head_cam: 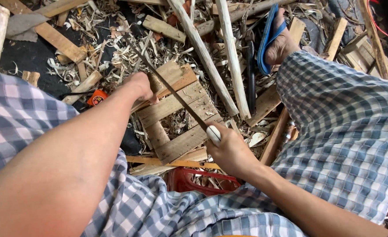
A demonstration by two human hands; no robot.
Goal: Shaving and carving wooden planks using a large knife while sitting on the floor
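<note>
Blade: a long thin saw blade (172, 90) with a white handle (213, 134) runs slantwise from lower right to upper left across a small wooden frame (178, 116).
Right hand: the right hand (231, 151) is closed around the white handle, at the near right corner of the frame.
Left hand: the left hand (141, 85) is clamped on a short wooden piece (169, 79) at the frame's upper left, fingers curled over it, just beside the blade.
Frame: nailed slats, lying flat on the littered ground between the person's knees, which are covered in blue checked cloth.
Around: wood shavings (115, 48) and offcuts cover the ground; two pale peeled sticks (229, 57) lie slantwise above the frame, and a plank (55, 37) lies at upper left.
Near edge: a red plastic basket (194, 180) sits just below the frame.
Foot: a foot in a blue sandal (273, 37) rests at upper right among the sticks.
</note>
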